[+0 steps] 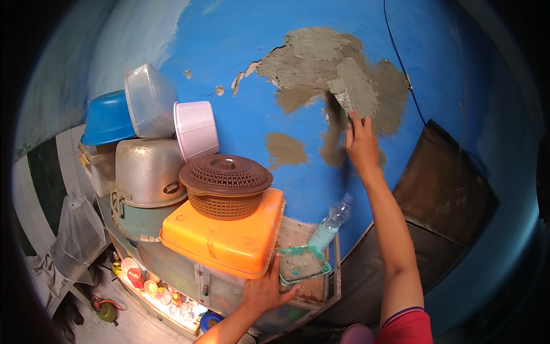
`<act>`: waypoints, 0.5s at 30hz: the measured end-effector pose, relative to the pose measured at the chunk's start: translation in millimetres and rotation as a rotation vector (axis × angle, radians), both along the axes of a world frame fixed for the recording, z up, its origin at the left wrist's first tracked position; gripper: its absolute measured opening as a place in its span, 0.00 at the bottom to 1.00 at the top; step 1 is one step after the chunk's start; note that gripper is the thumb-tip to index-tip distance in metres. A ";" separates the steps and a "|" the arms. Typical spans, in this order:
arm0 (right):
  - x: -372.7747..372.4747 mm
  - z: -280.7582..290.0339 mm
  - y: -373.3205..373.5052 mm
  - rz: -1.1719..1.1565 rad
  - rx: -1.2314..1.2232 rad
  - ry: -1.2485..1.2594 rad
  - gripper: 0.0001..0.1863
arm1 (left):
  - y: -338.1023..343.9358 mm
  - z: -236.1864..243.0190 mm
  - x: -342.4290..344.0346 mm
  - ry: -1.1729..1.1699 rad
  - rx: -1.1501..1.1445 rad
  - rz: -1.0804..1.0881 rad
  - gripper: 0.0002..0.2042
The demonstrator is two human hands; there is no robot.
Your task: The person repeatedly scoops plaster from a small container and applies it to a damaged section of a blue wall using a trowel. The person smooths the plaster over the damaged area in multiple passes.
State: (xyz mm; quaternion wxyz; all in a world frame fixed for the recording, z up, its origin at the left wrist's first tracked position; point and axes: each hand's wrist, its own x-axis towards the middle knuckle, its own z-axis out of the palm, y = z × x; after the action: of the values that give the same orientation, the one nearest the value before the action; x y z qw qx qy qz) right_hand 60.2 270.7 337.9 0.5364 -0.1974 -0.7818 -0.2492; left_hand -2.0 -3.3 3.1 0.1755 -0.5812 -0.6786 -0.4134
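My right hand is raised to the blue wall, its fingers closed on a flat scraper smeared with grey plaster; its handle is hidden by the hand. The scraper lies against a rough grey plaster patch on the wall. Lower down, my left hand rests at the cabinet's front edge with thumb and forefinger spread. They lie beside the near left corner of a green-rimmed plastic tray, which has wet grey plaster in it. A clear plastic bottle leans behind the tray.
An orange plastic box carries a brown lidded basket left of the tray. Behind stand a metal pot, a pink basket and a blue basin. A black cable runs down the wall beside a dark panel.
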 end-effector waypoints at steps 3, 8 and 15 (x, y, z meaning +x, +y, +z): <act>44.7 -45.4 -42.3 0.191 -0.114 0.075 0.20 | 1.5 -0.5 1.5 -0.052 -0.070 0.000 0.56; 123.3 -137.1 -114.2 0.348 -0.543 0.123 0.19 | -1.9 5.9 0.3 -0.045 -0.098 0.018 0.60; 185.9 -229.0 -157.8 0.382 -0.781 0.010 0.20 | -3.4 13.5 8.8 -0.122 -0.084 0.011 0.61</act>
State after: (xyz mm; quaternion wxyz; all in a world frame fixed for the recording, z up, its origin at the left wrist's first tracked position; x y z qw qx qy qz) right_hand 246.1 112.8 108.9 0.4617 -0.2385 -0.8372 0.1702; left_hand 6.8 -6.7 16.6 0.1118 -0.5579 -0.7080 -0.4183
